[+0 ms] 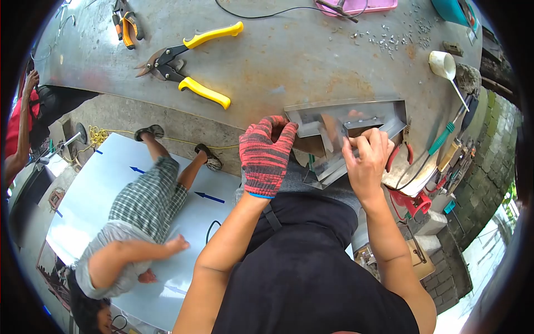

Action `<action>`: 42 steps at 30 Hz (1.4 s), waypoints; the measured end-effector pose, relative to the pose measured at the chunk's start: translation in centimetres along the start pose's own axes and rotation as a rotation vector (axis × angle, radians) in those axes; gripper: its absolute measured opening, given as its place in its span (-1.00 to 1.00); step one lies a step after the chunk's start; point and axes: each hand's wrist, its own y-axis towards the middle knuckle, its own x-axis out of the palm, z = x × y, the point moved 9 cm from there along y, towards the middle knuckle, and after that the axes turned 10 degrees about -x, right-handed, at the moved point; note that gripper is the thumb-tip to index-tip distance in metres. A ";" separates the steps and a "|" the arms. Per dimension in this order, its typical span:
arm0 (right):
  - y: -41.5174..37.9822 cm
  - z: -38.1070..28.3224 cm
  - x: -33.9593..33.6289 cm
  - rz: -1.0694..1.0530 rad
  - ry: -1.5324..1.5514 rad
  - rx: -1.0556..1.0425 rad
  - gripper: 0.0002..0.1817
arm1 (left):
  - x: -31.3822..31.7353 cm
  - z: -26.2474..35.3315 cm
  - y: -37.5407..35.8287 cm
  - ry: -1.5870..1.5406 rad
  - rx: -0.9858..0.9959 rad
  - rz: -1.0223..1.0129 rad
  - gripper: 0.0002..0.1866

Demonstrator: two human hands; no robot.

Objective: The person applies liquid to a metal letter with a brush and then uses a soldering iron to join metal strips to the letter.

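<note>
A shiny folded sheet-metal piece [401, 111] with raised edges rests at the front edge of the metal table, partly overhanging my lap. My left hand [268, 157], in a red and black knit glove, is closed on its left corner. Bare and curled, my right hand [368, 161] pinches a flange near the middle of the piece; its fingers partly hide what lies under them. Red-handled pliers [409, 153] lie just right of my right hand. Farther left on the table are tin snips [211, 92] with yellow handles, standing apart from both hands.
Orange-handled pliers [128, 30] lie at the table's [267, 67] far left. Scattered small fasteners [392, 42], a pink tray [372, 5], a white cup [442, 64] and a green-handled screwdriver [442, 138] are right. A person [144, 206] bends over a large pale sheet [83, 183] at lower left.
</note>
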 end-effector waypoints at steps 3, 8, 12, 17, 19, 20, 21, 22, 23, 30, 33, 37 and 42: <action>0.0 0.2 0.2 -0.014 0.009 0.011 -0.79 | -0.1 0.2 0.2 0.039 0.002 0.011 -0.82; 0.0 0.3 0.2 -0.018 0.026 0.010 -0.79 | 0.1 0.0 0.1 0.000 -0.029 -0.001 -0.81; 0.0 0.2 0.0 -0.003 0.027 0.000 -0.79 | -0.2 0.5 0.1 0.003 -0.020 0.009 -0.79; -0.2 0.2 -0.1 0.003 0.032 -0.009 -0.79 | -0.2 0.4 0.5 0.015 -0.149 -0.032 -0.75; -0.2 0.3 0.0 0.002 0.032 -0.013 -0.80 | -0.1 0.1 0.8 0.007 -0.143 -0.021 -0.75; -0.2 0.3 0.0 0.003 0.032 -0.014 -0.80 | -0.1 -0.2 1.0 0.000 -0.142 -0.015 -0.75; -0.2 0.3 -0.1 -0.002 0.035 -0.015 -0.81 | -0.1 -0.4 1.2 -0.001 -0.142 -0.014 -0.75; -0.2 0.3 -0.1 -0.009 0.037 -0.016 -0.82 | -0.1 -0.2 1.5 -0.014 -0.100 -0.011 -0.74; -0.3 0.4 0.0 -0.017 0.026 -0.022 -0.81 | -0.2 -0.1 1.5 -0.026 -0.060 -0.010 -0.73; -0.6 0.6 -2.3 0.025 0.009 -0.036 -0.72 | -0.3 0.3 1.9 0.058 -0.060 -0.003 -0.70; -0.4 1.7 -4.6 0.096 0.008 -0.003 -0.76 | -0.3 0.4 2.1 0.093 -0.040 -0.011 -0.68; -0.1 4.2 -7.7 0.205 -0.006 0.051 -0.81 | -0.6 1.3 1.6 0.087 -0.037 -0.016 -0.71; 0.0 7.8 -11.0 0.303 -0.044 0.121 -0.84 | -0.5 0.7 2.1 0.122 0.002 0.010 -0.66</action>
